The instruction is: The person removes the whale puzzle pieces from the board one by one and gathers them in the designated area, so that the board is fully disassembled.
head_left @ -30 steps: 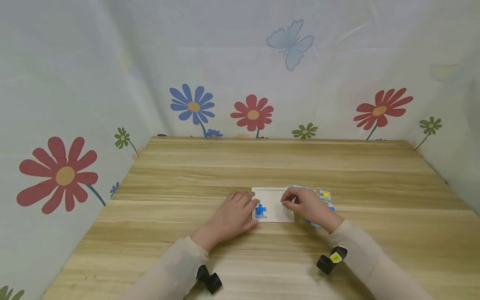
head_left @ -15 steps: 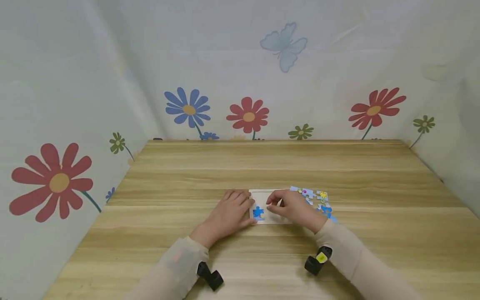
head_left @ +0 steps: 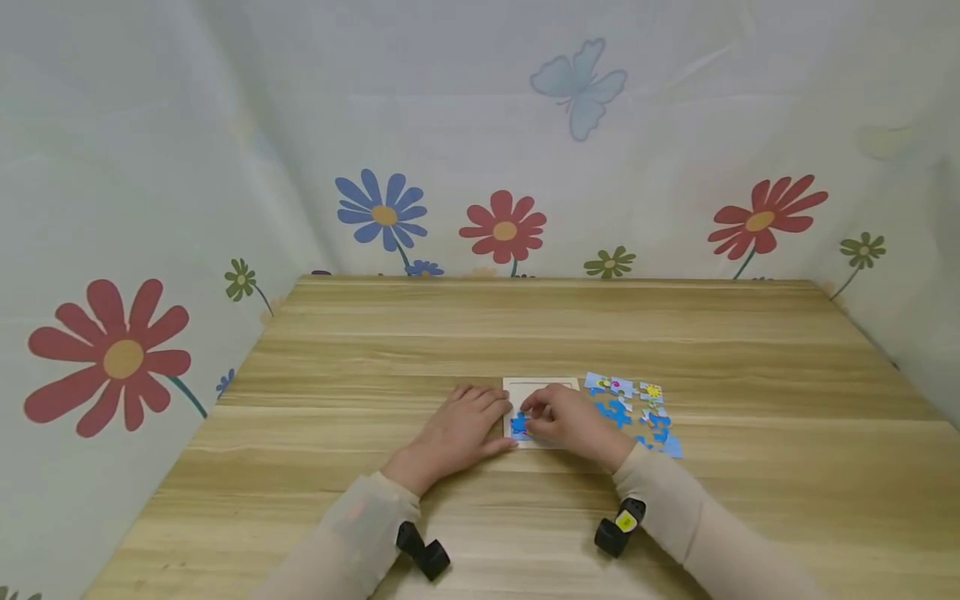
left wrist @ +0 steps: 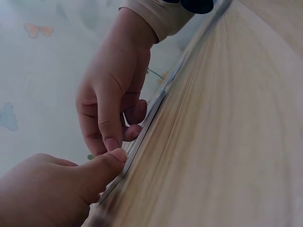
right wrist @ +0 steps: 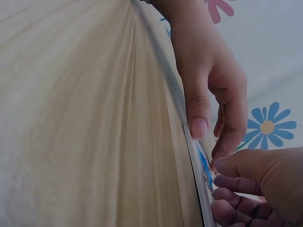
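A shallow white puzzle tray (head_left: 555,386) lies on the table, with blue puzzle pieces (head_left: 517,424) at its near left corner. My left hand (head_left: 467,427) rests at the tray's left side, fingers lying forward and thumb at the near corner. My right hand (head_left: 573,423) is over the tray, thumb and index finger pinching at a blue puzzle piece in that corner, mostly covered by the fingers. In the right wrist view, the right fingertips (right wrist: 220,165) sit close beside the blue printed surface, across from the left thumb (right wrist: 200,127).
Several loose puzzle pieces (head_left: 617,412), blue with yellow and pink details, lie right of the tray. The wooden table (head_left: 420,333) reaches back to a white curtain (head_left: 660,100) printed with flowers and a butterfly.
My right hand has moved left across the tray, from its right side to the blue corner, uncovering the loose pieces. The left hand stays at the tray's left side.
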The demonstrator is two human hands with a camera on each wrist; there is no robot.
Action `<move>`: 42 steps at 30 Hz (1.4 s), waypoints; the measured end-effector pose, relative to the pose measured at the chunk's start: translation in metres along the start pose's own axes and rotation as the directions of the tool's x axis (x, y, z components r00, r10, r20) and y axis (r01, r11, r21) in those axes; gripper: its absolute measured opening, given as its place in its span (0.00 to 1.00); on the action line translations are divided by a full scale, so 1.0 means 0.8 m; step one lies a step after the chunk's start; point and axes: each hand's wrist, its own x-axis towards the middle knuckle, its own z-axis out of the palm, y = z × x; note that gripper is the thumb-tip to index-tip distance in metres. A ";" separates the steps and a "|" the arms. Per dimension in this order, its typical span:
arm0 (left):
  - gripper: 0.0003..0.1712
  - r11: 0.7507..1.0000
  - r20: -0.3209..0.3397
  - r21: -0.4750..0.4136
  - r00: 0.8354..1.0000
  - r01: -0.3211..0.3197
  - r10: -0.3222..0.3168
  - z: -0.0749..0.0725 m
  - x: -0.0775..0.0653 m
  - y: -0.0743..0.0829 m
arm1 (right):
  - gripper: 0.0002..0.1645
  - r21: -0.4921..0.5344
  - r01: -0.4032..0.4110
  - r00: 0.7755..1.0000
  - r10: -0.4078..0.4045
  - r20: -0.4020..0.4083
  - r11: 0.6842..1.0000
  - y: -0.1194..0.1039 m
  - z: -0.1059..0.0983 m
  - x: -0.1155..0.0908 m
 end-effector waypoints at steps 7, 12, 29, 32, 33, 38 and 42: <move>0.31 1.000 -0.016 0.009 1.000 -0.008 0.008 0.003 0.000 0.000 | 0.07 -0.004 -0.053 0.999 0.053 -0.012 0.999 -0.005 0.002 0.000; 0.31 1.000 -0.011 0.001 1.000 0.002 -0.002 0.003 -0.002 -0.001 | 0.06 0.009 -0.056 0.998 0.056 -0.010 0.998 -0.005 0.003 0.001; 0.30 1.000 -0.020 0.014 1.000 -0.007 0.008 0.005 -0.001 -0.001 | 0.04 0.037 -0.039 0.998 0.040 -0.038 0.999 -0.004 0.004 0.002; 0.30 1.000 -0.026 0.015 1.000 -0.012 0.012 0.006 -0.001 -0.001 | 0.04 0.040 -0.037 0.998 0.039 -0.049 0.999 -0.003 0.004 0.002; 0.30 1.000 -0.031 0.014 0.999 -0.013 0.013 0.007 -0.001 -0.001 | 0.04 0.046 -0.037 0.998 0.039 -0.052 0.998 -0.003 0.004 0.001; 0.31 0.999 -0.072 0.017 0.997 -0.028 0.029 0.011 0.000 -0.003 | 0.03 0.113 -0.022 0.998 0.030 -0.062 0.993 -0.002 -0.004 -0.002; 0.30 0.999 -0.092 0.037 0.995 -0.040 0.043 0.014 0.000 -0.005 | 0.03 0.127 -0.020 0.997 0.029 -0.065 0.992 -0.002 -0.017 -0.005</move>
